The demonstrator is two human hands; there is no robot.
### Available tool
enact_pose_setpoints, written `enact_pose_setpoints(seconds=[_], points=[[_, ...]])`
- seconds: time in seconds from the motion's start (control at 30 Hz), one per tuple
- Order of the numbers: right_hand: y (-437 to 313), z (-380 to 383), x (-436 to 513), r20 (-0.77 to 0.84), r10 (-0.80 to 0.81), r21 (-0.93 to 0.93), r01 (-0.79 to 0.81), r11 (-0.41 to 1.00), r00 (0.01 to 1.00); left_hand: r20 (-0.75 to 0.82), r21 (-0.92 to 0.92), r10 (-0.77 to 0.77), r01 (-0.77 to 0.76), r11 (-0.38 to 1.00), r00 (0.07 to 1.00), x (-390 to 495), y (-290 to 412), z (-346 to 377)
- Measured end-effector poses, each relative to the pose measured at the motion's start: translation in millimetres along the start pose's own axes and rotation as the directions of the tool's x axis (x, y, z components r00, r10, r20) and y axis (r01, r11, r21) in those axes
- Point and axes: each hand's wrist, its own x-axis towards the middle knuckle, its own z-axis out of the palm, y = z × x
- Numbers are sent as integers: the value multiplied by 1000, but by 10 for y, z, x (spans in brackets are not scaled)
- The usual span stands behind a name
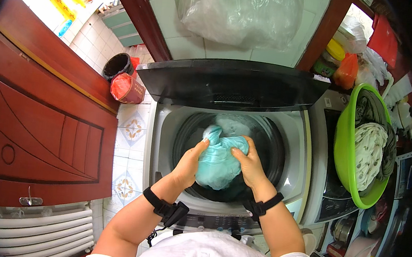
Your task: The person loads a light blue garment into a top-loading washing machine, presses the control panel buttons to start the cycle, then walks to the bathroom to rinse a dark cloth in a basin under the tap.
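My left hand and my right hand grip a bunched turquoise cloth between them, one at each side. The cloth looks wet and is held over the open drum of a top-loading washing machine. A pale, foamy patch shows in the drum behind the cloth; whether it is suds or fabric I cannot tell. The machine's black lid stands raised at the back. Its control panel runs along the front, just below my wrists, which wear black straps.
A green basin with patterned white fabric and dark fabric rests on another appliance to the right. Lined waste bins stand at the left, near a red wooden door. A white radiator is below it.
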Motion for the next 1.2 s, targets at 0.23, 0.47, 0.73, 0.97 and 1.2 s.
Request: enact_pose_setpoints(seconds=[0.23, 0.47, 0.73, 0.97, 1.2], points=[[-125, 60, -267, 32, -101, 4, 101, 995, 994, 85, 224, 293, -305, 926, 952, 144, -157, 196], [13, 286, -307, 102, -595, -736, 463, 494, 797, 144, 75, 237, -250, 965, 961, 257, -197, 182], [-12, 222, -87, 7, -468, -723, 328, 608, 884, -113, 126, 208, -194, 973, 972, 281, -264, 221], [-12, 164, -20, -7, -267, -607, 208, 767, 964, -63, 188, 133, -119, 975, 989, 314, -249, 180], [30, -239, -34, -60, 43, -53, -47, 998, 997, -28, 67, 186, -184, 981, 982, 365, -76, -46]])
